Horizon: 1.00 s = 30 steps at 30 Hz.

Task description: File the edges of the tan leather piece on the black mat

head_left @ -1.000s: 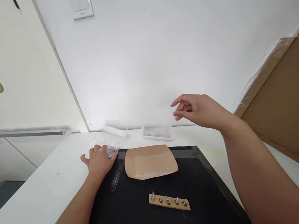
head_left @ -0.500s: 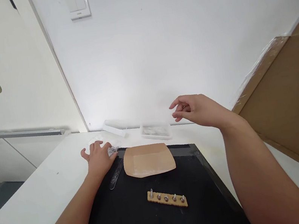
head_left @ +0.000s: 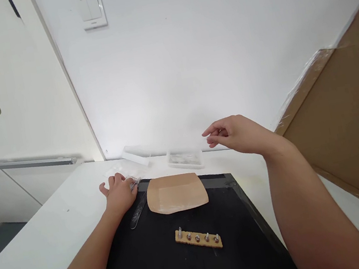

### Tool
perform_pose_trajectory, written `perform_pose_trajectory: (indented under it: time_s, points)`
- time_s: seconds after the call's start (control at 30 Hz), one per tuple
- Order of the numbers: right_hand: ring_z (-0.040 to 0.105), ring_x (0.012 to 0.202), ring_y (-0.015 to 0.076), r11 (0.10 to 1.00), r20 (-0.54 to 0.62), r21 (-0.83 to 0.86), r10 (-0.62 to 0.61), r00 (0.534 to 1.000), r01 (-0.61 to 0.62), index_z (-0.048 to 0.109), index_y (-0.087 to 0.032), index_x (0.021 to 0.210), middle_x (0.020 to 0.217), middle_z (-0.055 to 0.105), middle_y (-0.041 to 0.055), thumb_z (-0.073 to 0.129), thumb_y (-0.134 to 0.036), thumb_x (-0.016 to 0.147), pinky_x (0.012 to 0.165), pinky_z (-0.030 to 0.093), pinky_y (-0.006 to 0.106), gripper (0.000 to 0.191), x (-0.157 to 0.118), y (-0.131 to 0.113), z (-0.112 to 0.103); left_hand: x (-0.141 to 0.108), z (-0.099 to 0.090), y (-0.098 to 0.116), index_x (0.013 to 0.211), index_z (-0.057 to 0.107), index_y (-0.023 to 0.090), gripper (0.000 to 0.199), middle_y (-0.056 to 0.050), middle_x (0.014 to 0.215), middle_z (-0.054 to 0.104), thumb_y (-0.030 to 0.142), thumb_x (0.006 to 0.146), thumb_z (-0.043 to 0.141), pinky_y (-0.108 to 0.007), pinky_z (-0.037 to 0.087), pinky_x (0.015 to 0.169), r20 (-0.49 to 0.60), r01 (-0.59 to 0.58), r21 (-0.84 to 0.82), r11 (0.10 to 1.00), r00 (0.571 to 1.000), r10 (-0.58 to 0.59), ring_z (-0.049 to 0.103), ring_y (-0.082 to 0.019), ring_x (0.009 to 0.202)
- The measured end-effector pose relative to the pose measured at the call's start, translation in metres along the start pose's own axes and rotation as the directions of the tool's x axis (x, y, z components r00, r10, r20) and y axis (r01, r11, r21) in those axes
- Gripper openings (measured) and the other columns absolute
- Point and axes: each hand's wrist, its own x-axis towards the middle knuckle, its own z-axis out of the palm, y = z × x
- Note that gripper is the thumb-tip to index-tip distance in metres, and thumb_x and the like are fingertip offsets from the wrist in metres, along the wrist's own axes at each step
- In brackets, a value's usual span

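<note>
My left hand [head_left: 120, 194] is at the far left corner of the black mat [head_left: 241, 216]. Its thumb and index finger close around a small clear plastic packet [head_left: 135, 182]. Just below that hand lies a narrow, round-ended strip like a nail file [head_left: 138, 213]. My right hand [head_left: 232, 134] hovers above the table by the wall, fingers curled and thumb near the index finger; whatever they pinch is too small to make out. A tan paper tray [head_left: 176, 194] rests on the mat. Nearer to me is a tan strip [head_left: 199, 239] bearing several small upright pegs with pale tips.
Behind the mat, a shallow clear plastic box [head_left: 185, 159] with pale pieces stands against the wall. A white box-like piece [head_left: 135, 156] lies to its left, with clear plastic film beside it. A large cardboard panel [head_left: 345, 116] leans at the right.
The view has shifted slightly. My left hand stays at the clear plastic packet, its fingers a little more drawn in. My right hand keeps nearly the same curled pose in the air.
</note>
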Motion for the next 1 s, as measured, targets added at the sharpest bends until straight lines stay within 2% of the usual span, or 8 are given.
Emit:
perform_pose_trajectory:
  time_s: [0.2,0.33,0.5,0.7,0.83,1.0]
  points:
    - [0.074,0.094,0.0238,1.000,-0.032,-0.007,0.017,0.999,-0.018,0.075,-0.028,0.105,0.096,0.080,0.0005,0.062,-0.038,0.090,0.062,0.054,0.031,0.022,-0.005,-0.002,-0.003,0.000,-0.001,0.001,0.103,0.078,0.029,0.028,-0.015,0.119,0.058,0.040,0.092,0.054,-0.068,0.019,0.109,-0.012,0.011,0.004,1.000,1.000,-0.011,0.046,-0.035,0.121]
    - [0.076,0.091,0.0232,0.999,0.003,0.004,0.039,0.999,-0.039,0.074,-0.027,0.097,0.093,0.079,0.0012,0.060,-0.038,0.092,0.062,0.053,0.031,0.019,-0.009,-0.001,-0.008,0.001,0.000,0.000,0.096,0.078,0.028,0.028,-0.014,0.118,0.060,0.040,0.092,0.054,-0.069,0.017,0.109,-0.013,0.028,0.005,1.000,1.000,-0.028,0.047,-0.037,0.120]
    - [0.075,0.086,0.0214,0.998,0.026,-0.025,0.051,0.998,-0.051,0.072,-0.027,0.089,0.089,0.079,-0.0001,0.059,-0.046,0.094,0.059,0.050,0.029,0.024,-0.018,-0.005,-0.016,0.002,0.000,0.001,0.089,0.079,0.028,0.028,-0.014,0.116,0.063,0.042,0.091,0.055,-0.071,0.017,0.107,-0.014,0.062,-0.005,0.998,0.998,-0.062,0.047,-0.038,0.119]
    - [0.071,0.080,0.0202,0.995,0.002,-0.045,0.085,0.996,-0.085,0.069,-0.027,0.093,0.089,0.078,0.0010,0.056,-0.049,0.096,0.054,0.047,0.028,0.027,-0.034,-0.008,-0.025,0.002,-0.004,0.001,0.087,0.082,0.029,0.036,-0.015,0.119,0.067,0.047,0.094,0.052,-0.070,0.014,0.109,-0.015,0.078,-0.035,0.996,0.997,-0.079,0.045,-0.040,0.123]
    - [0.068,0.077,0.0206,0.987,-0.056,-0.078,0.136,0.989,-0.140,0.069,-0.028,0.097,0.091,0.078,0.0014,0.054,-0.050,0.097,0.055,0.046,0.029,0.027,-0.049,-0.005,-0.036,0.001,-0.006,0.001,0.086,0.083,0.031,0.038,-0.014,0.116,0.069,0.045,0.096,0.050,-0.069,0.014,0.109,-0.029,0.075,-0.054,0.996,0.997,-0.076,0.045,-0.039,0.124]
    - [0.071,0.088,0.0246,0.972,-0.145,-0.053,0.218,0.965,-0.227,0.071,-0.027,0.101,0.095,0.079,0.0043,0.055,-0.047,0.096,0.064,0.051,0.033,0.026,-0.070,-0.003,-0.047,-0.003,-0.010,0.005,0.095,0.081,0.028,0.032,-0.015,0.118,0.069,0.040,0.095,0.052,-0.069,0.012,0.110,-0.083,0.060,-0.055,0.997,0.994,-0.064,0.041,-0.041,0.128]
